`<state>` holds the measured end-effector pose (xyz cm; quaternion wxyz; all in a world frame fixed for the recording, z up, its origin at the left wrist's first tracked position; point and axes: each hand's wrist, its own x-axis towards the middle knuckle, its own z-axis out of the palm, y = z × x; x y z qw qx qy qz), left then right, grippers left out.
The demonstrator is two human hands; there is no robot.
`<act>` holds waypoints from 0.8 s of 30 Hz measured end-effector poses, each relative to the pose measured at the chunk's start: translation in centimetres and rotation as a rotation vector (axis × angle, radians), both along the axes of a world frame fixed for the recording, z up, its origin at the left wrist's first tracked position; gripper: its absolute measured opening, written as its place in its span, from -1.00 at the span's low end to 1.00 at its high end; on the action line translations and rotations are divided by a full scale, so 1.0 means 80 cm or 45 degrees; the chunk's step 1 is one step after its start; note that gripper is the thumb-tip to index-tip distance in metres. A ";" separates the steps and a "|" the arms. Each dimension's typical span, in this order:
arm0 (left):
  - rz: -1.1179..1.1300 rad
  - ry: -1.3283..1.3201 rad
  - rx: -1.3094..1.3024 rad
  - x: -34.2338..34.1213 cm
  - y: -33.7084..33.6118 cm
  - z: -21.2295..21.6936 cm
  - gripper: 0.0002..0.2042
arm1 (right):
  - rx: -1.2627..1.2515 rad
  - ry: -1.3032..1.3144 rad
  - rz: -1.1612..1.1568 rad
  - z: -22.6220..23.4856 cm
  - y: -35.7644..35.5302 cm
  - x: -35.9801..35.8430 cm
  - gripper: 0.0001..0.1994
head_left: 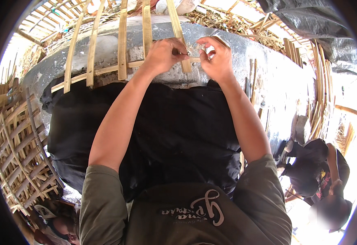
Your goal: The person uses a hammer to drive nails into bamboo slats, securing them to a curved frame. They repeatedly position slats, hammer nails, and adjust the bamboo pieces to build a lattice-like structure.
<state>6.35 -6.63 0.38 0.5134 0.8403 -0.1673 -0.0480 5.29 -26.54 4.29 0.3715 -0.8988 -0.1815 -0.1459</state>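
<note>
My left hand (163, 56) is closed, its thumb and fingertips pinched together over the rightmost upright bamboo slat (175, 20). Something tiny and dark shows at those fingertips, too small to name. Just to the right, my right hand (218, 58) has its fingers curled in toward the thumb; what they hold, if anything, I cannot make out. Beneath both hands runs a thin bamboo crosspiece (101, 71), its right end near my right thumb. Several upright slats, such as this bamboo slat (122, 45), lie across it, spaced apart.
A grey, worn slab (243, 49) supports the slats. Black cloth (178, 122) covers my lap. Woven bamboo panels (19, 143) stand at left, and bundled bamboo strips (320, 90) at right. One person (321, 171) sits at lower right; another person (60, 224) is at lower left.
</note>
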 end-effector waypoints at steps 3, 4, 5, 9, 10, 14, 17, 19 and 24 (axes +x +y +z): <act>-0.002 0.007 -0.002 0.003 0.001 -0.004 -0.86 | 0.056 0.006 -0.036 -0.008 -0.006 0.006 -0.77; -0.007 0.018 0.007 0.003 0.000 -0.004 -0.86 | 0.067 0.001 -0.045 -0.010 -0.009 0.008 -0.78; -0.004 0.003 0.027 0.002 0.000 -0.002 -0.86 | 0.080 -0.001 -0.053 -0.011 -0.010 0.009 -0.79; -0.015 0.064 0.045 0.001 0.002 0.007 -0.86 | 0.095 -0.002 -0.060 -0.017 -0.016 0.012 -0.83; -0.023 0.109 0.034 0.001 0.003 0.009 -0.85 | 0.113 0.015 -0.056 -0.019 -0.017 0.012 -0.83; -0.030 0.059 0.077 0.002 0.004 0.010 -0.82 | 0.136 0.048 -0.052 -0.020 -0.016 0.012 -0.85; -0.036 0.086 0.066 0.002 0.004 0.009 -0.82 | 0.115 0.040 -0.049 -0.019 -0.015 0.012 -0.85; -0.037 0.073 0.085 0.002 0.003 0.010 -0.82 | 0.100 0.045 -0.051 -0.019 -0.015 0.011 -0.85; -0.023 0.005 0.110 0.000 0.003 0.006 -0.85 | 0.079 0.046 -0.036 -0.020 -0.014 0.012 -0.84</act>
